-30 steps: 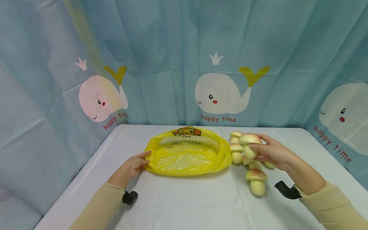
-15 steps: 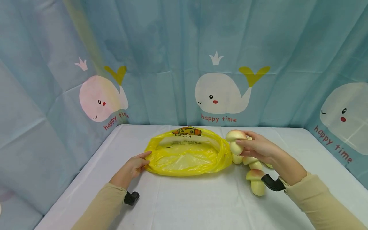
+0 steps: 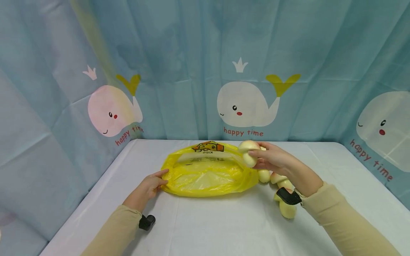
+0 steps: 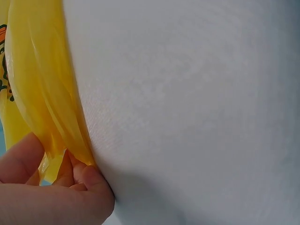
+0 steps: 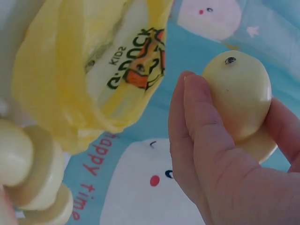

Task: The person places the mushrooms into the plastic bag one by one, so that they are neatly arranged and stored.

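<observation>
- Pale yellow with a pinkish blush on its cap, the toy mushroom (image 3: 246, 148) is in the air at the bag's right end, and I cannot tell whether it is over the opening.
- I see the right hand (image 3: 273, 156) pinching it between thumb and fingers; my right wrist view shows a dark mark on the stem's end.
- The yellow plastic bag (image 3: 205, 192) lies on the tabletop with its mouth spread wide, and on the right wrist feed I read "G.DUCK KIDS" on it.
- At the bag's left edge I have the left hand (image 3: 153, 185) pinching the thin film between thumb and fingers.
- Just beside the bag's right end sit more mushrooms (image 3: 287, 209), partly hidden from me by the right arm.
- A white cloth covers the tabletop (image 3: 217, 227).
- Behind it all hangs a blue curtain (image 3: 192, 71) printed with whales and "happy time".
</observation>
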